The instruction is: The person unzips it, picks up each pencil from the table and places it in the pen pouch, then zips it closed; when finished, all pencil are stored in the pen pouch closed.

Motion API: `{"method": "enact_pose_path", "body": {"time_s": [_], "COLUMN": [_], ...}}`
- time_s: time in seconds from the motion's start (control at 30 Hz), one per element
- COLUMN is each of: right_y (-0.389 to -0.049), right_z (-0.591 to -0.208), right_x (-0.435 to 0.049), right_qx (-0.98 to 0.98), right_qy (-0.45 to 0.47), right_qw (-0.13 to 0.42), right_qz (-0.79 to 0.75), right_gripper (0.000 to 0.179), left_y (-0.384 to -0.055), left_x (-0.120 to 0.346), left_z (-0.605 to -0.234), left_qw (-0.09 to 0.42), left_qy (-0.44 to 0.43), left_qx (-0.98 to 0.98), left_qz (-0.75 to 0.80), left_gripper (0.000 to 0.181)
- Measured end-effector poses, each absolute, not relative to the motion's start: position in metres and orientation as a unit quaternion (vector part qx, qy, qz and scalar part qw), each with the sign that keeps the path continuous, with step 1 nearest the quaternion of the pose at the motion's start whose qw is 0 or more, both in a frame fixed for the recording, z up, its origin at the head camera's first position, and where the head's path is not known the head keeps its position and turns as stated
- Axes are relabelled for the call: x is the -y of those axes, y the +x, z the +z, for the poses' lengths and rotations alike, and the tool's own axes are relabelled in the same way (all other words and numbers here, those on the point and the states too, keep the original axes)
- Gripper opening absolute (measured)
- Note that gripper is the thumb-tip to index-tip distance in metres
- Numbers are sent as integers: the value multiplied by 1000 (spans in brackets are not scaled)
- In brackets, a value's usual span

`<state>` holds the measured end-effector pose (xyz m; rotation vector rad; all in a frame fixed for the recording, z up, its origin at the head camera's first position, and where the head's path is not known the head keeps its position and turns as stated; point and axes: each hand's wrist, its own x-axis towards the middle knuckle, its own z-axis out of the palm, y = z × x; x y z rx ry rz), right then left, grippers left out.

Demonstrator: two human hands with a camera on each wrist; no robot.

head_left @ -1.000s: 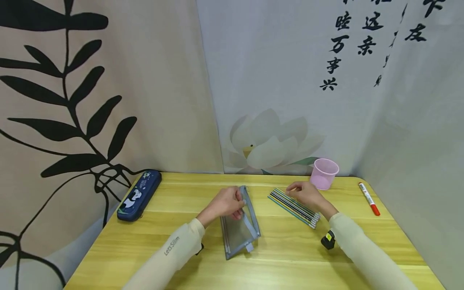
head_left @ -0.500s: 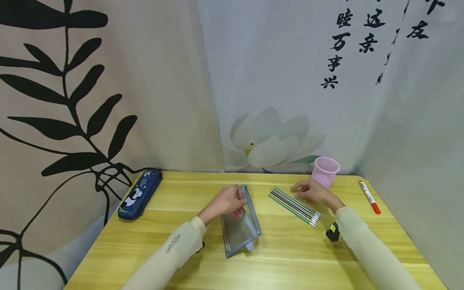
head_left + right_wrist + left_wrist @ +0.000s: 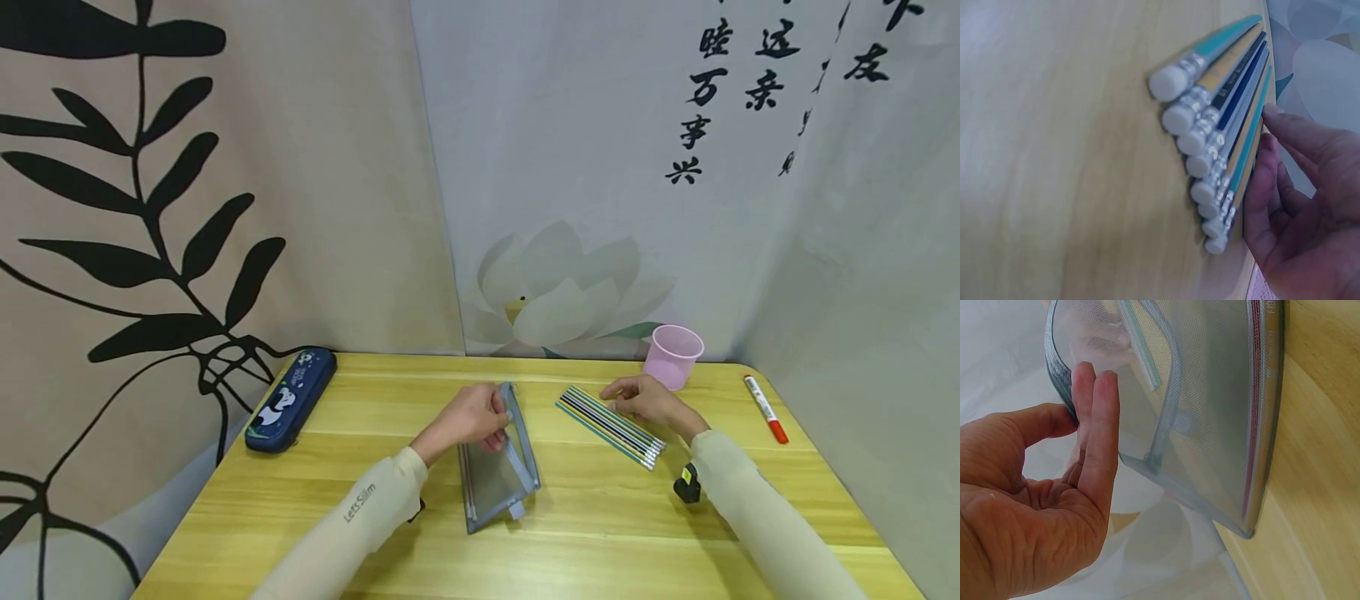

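Observation:
My left hand [image 3: 474, 417] pinches the rim of a grey see-through mesh pencil pouch [image 3: 491, 483] between thumb and fingers. In the left wrist view the pouch [image 3: 1216, 425] hangs with its mouth gaping, and two fingertips lie against its side. Several pencils [image 3: 611, 427] lie flat in a tight row to the right of the pouch. Their white eraser ends [image 3: 1179, 119] fan toward the camera in the right wrist view. My right hand [image 3: 647, 400] is at the row's right side, fingers relaxed, fingertips close to the outermost pencil; whether they touch it I cannot tell.
A pink cup [image 3: 672, 358] stands behind my right hand at the table's back edge. Farther right lies a white marker with a red cap [image 3: 767, 410]. At the left edge rests a navy pencil case with a panda [image 3: 291, 402]. A printed cloth [image 3: 360, 183] hangs behind the wooden table [image 3: 360, 392].
My right hand has shifted slightly right, from over the pencils to beside them, so more of the row shows. My left hand and the pouch stay put.

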<state>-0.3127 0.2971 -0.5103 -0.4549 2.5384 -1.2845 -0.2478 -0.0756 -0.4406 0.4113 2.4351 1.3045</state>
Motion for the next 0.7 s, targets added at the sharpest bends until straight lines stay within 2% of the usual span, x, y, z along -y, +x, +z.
{"method": "enact_pose_path", "body": {"time_s": [0.7], "right_y": [-313], "right_z": [-507], "right_x": [-294], "right_qx": [-879], "right_qy": [-127], "right_qw": [139], "right_qz": [-438], "right_gripper": [27], "left_y": [-248], "left_x": [76], "left_z": [-440], "left_qw": [179], "left_qy": [160], "left_qx": [-862], "left_qz": [447], "left_gripper": [9]}}
